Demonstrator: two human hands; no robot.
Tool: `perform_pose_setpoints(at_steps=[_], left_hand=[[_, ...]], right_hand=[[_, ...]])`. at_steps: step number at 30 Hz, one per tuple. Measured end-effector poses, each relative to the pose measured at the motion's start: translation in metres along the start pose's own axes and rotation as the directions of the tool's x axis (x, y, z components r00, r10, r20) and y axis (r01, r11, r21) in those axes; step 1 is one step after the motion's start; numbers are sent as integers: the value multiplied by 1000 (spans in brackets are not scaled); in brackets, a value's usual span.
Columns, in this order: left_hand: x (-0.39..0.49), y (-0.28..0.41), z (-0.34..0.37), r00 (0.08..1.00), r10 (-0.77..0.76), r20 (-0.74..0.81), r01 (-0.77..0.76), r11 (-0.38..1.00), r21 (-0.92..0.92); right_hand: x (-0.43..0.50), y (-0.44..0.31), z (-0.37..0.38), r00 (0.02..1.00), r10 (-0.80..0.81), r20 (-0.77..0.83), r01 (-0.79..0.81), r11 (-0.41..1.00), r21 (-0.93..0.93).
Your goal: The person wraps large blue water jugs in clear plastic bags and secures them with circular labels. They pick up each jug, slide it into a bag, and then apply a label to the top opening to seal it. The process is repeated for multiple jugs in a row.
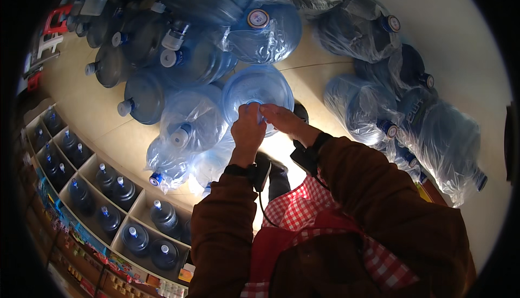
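A clear blue water-cooler bottle (260,83) stands upright on the floor in front of me, its neck under my fingers. My left hand (248,129) is closed around the left side of the neck. From the right, my right hand (282,118) reaches in, its fingertips touching the left hand and the neck. The fingers cover the bottle's mouth, so whether a cap sits there cannot be told. A plastic-wrapped bottle (193,119) lies just to the left, and another wrapped bottle with a round cap (272,34) stands just beyond.
Several capped bottles (144,95) crowd the left and far side. More wrapped bottles (357,103) lie against the pale wall (455,62) at right. At lower left is a divided shelf (87,168) holding bottles, beside shelves of small goods. A dark shoe (301,113) shows beside the bottle.
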State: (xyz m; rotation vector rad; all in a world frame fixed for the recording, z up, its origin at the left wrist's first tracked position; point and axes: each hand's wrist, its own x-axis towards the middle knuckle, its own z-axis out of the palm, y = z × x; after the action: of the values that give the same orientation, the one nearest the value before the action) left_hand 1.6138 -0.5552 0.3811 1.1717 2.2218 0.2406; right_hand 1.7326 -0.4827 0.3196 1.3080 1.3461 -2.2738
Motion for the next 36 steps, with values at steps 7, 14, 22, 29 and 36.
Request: perform_pose_setpoints(at_steps=[7,14,22,29,36], left_hand=[[-25,-26,-10,964,120,236,-171,964,206],[-47,-60,-17,951,155,268,-252,891,378],[-59,-89,-22,956,165,242,-254,879,405],[-59,-84,-18,946,127,299,-227,917,327],[-50,-73,-38,915,12,404,-163,926,342]], right_hand=[[-30,-3,26,958,191,215,-209,976,65],[-35,17,73,917,205,341,-279,943,183],[-35,24,106,937,195,288,-255,949,187],[-33,17,87,968,237,77,-246,959,138],[-34,-20,23,971,207,-123,-167,947,274]])
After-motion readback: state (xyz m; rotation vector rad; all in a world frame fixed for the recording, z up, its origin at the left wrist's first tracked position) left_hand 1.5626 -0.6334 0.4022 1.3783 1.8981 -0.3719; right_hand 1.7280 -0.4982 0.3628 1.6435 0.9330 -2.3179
